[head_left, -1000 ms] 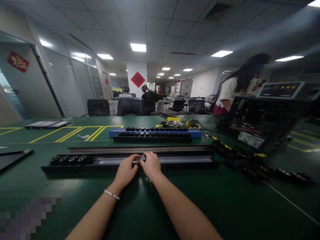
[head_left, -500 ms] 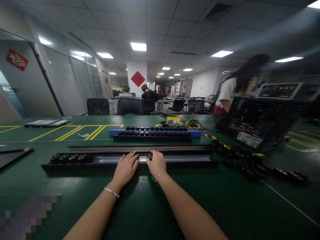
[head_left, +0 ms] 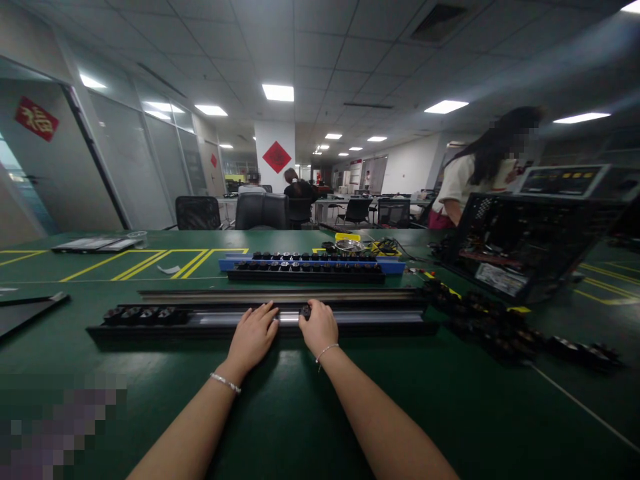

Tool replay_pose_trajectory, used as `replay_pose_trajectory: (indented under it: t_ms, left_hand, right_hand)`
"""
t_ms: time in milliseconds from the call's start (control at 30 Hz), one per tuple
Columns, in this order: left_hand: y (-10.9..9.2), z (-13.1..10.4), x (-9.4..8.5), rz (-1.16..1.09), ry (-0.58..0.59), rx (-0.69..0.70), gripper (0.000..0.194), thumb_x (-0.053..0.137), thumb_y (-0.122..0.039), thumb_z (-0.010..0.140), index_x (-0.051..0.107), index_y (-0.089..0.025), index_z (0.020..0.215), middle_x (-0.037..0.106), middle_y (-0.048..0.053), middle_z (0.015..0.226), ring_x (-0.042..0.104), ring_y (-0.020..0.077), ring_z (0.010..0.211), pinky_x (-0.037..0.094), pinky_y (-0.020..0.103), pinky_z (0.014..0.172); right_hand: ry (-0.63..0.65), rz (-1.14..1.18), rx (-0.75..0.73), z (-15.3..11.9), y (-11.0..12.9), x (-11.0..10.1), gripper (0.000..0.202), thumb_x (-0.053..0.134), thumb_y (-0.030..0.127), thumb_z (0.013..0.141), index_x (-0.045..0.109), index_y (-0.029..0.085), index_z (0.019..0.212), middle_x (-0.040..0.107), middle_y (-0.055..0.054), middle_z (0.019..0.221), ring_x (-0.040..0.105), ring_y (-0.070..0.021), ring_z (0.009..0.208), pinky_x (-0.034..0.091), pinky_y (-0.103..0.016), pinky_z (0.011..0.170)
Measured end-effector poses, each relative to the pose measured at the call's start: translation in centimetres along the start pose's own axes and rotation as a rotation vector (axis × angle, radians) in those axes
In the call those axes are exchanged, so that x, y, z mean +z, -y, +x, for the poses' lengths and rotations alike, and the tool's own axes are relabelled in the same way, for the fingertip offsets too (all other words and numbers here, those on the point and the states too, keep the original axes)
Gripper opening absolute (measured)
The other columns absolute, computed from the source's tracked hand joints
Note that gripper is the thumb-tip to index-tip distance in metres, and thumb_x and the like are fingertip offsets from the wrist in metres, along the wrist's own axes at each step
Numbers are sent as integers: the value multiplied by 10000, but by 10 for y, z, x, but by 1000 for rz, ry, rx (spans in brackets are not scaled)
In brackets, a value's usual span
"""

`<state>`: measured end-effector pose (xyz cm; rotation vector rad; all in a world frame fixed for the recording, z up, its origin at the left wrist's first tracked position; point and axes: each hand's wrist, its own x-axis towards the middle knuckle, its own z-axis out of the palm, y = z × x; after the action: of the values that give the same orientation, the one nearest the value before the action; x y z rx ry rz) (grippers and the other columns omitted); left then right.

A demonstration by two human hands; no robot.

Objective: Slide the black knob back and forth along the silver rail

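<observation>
A long black rail (head_left: 380,328) with a shiny inner strip lies across the green table. Several black round-topped parts (head_left: 146,315) sit in a row at its left end. My left hand (head_left: 254,333) rests on the rail's middle, fingers stretched out and holding nothing visible. Just right of it, my right hand (head_left: 319,328) pinches a small black part (head_left: 305,311) over the rail's strip. Directly behind lies a second long rail (head_left: 200,295).
Farther back stand a blue rail (head_left: 395,267) and a black rail with several black parts. A pile of black parts (head_left: 490,323) lies right, near an open computer case (head_left: 520,247). A person (head_left: 465,177) stands behind the case.
My right hand has moved slightly to the right with the small black part, widening the gap to my left hand. My left hand stays on the rail.
</observation>
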<state>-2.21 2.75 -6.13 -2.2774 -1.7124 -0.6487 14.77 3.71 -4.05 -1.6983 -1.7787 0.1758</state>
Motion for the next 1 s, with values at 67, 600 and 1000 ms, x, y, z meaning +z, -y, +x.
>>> replay_pose_trajectory:
  t_ms: [67, 600, 1000]
  left_hand:
    - [0, 0, -1, -2, 3, -2, 392, 329, -341, 895, 569, -228, 1183, 480, 52, 1351, 456, 208, 1229, 316, 452, 1048]
    - [0, 0, -1, -34, -12, -1, 403, 322, -358, 895, 567, -233, 1189, 490, 58, 1342, 462, 213, 1223, 306, 462, 1051]
    - [-1, 1, -3, -11, 18, -9, 411, 307, -350, 899, 565, -218, 1191, 472, 58, 1357, 448, 210, 1236, 308, 458, 1053]
  right_hand:
    - [-3, -3, 7, 0, 0, 0, 321, 525, 238, 775, 585, 141, 1075, 633, -98, 1058, 525, -212, 1007, 375, -298, 878]
    - [-15, -42, 76, 0, -28, -26, 326, 502, 232, 772, 580, 146, 1077, 627, -93, 1074, 525, -225, 1001, 380, -303, 876]
    - [-46, -83, 105, 1, -49, -39, 334, 511, 239, 768, 577, 148, 1083, 631, -91, 1069, 532, -219, 1012, 370, -298, 875]
